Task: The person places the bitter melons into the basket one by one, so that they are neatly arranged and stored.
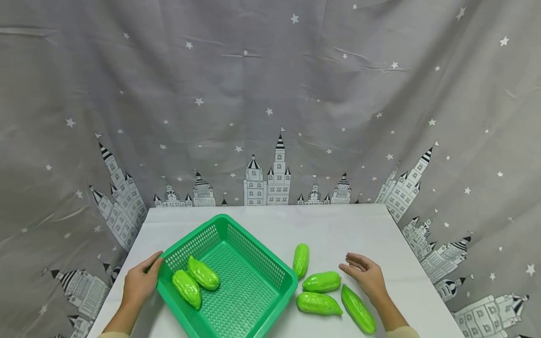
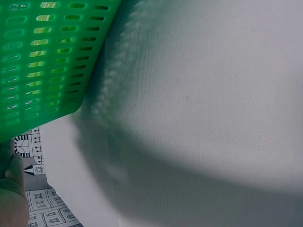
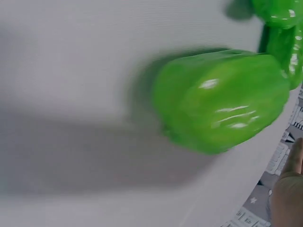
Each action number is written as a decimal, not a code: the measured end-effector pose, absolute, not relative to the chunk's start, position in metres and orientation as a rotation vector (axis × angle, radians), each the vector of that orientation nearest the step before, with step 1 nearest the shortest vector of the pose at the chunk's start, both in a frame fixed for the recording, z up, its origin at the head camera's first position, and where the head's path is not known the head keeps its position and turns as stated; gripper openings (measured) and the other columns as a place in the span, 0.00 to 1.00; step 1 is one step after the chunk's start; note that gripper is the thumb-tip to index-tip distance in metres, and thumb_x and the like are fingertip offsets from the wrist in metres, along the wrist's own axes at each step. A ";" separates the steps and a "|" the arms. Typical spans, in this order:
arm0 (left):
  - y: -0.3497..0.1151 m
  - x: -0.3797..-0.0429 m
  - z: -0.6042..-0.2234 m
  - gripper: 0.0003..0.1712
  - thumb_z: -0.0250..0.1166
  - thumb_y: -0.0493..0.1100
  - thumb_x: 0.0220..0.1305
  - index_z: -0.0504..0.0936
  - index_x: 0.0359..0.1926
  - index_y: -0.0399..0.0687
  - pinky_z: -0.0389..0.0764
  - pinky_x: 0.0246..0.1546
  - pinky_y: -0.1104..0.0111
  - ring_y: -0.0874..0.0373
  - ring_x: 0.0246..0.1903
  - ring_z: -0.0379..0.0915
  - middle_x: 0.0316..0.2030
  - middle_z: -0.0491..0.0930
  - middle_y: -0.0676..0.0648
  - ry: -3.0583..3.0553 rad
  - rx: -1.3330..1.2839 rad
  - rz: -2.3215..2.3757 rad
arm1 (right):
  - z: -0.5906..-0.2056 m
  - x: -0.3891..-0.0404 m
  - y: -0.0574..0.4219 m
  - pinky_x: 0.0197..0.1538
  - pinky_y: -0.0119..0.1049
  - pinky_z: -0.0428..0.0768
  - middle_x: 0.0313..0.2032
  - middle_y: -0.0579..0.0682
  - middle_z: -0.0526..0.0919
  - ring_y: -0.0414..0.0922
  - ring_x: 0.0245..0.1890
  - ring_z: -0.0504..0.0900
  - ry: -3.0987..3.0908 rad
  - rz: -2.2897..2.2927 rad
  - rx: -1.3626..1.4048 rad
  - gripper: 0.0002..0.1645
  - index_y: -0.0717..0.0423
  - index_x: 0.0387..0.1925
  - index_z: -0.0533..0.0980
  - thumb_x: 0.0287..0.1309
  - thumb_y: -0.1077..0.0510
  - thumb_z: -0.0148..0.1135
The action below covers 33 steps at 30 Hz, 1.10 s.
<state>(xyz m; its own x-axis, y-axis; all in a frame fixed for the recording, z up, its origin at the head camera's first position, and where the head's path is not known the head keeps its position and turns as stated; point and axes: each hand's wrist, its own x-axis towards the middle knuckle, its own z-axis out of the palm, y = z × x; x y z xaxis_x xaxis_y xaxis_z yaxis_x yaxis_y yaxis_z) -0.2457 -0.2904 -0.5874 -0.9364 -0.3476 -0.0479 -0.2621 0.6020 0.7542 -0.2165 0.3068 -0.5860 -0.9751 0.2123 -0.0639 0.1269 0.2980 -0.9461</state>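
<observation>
My left hand [image 1: 140,285] holds the left corner of a green plastic basket [image 1: 258,249] by its rim. Perforated walls of the basket [image 2: 52,56] fill the upper left of the left wrist view, with part of the hand [image 2: 13,189] below. Inside lie two glossy, light-green gourd-like vegetables [image 1: 203,273], side by side. My right hand [image 1: 367,277] hovers with loosely bent fingers, holding nothing. Close to it lie similar vegetables: a long one [image 1: 358,310], two sideways ones [image 1: 322,282] and an upright one [image 1: 301,261]. One vegetable [image 3: 222,101] looms large in the right wrist view.
A white tabletop [image 1: 334,230] carries everything. Behind it and at both sides hangs a grey curtain [image 1: 270,84] printed with stars and castles. The basket takes up the left half of the table, and the loose vegetables lie just right of it.
</observation>
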 end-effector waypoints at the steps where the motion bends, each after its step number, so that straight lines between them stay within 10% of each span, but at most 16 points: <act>1: -0.290 -0.246 -0.587 0.33 0.49 0.62 0.77 0.72 0.70 0.47 0.61 0.65 0.37 0.29 0.68 0.58 0.68 0.66 0.34 -2.720 0.524 -1.256 | -0.587 -0.212 0.310 0.55 0.28 0.79 0.61 0.62 0.78 0.56 0.62 0.77 -2.465 1.794 -0.343 0.39 0.66 0.64 0.74 0.55 0.52 0.77; 23: -0.290 -0.246 -0.589 0.31 0.51 0.59 0.78 0.74 0.69 0.44 0.61 0.65 0.37 0.30 0.67 0.60 0.66 0.69 0.33 -2.690 0.525 -1.249 | -0.629 -0.131 0.346 0.57 0.29 0.78 0.61 0.64 0.77 0.59 0.63 0.75 -2.439 1.854 -0.670 0.48 0.67 0.63 0.74 0.43 0.50 0.84; 33: -0.289 -0.246 -0.590 0.30 0.52 0.58 0.78 0.75 0.68 0.43 0.64 0.63 0.38 0.31 0.66 0.63 0.65 0.71 0.34 -2.655 0.523 -1.243 | -0.635 -0.134 0.333 0.44 0.36 0.86 0.45 0.58 0.87 0.53 0.47 0.86 -2.624 1.623 -0.631 0.40 0.66 0.49 0.83 0.33 0.51 0.88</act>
